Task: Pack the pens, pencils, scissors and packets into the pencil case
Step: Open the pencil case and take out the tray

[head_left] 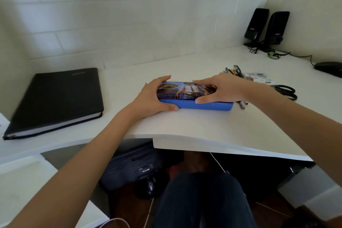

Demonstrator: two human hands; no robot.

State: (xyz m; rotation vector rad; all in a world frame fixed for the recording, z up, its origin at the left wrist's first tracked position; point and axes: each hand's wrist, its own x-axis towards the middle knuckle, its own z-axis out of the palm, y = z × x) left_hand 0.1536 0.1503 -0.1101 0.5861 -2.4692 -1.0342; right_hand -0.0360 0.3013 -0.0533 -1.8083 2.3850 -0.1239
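Note:
A blue pencil case (187,96) with a printed picture on its lid lies closed on the white desk (185,124). My left hand (153,96) grips its left end, thumb on the front wall and fingers over the back edge. My right hand (220,88) lies on the lid's right part, fingers spread, thumb at the front edge. Behind my right hand lie several pens and pencils (234,70), flat packets (259,77) and black scissors (286,91). One more pen (242,104) lies just right of the case.
A black zipped folder (55,98) lies at the desk's left. Two black speakers (266,27) with cables stand in the back right corner, and a black mouse (329,68) sits at the right edge. A dark bag is under the desk.

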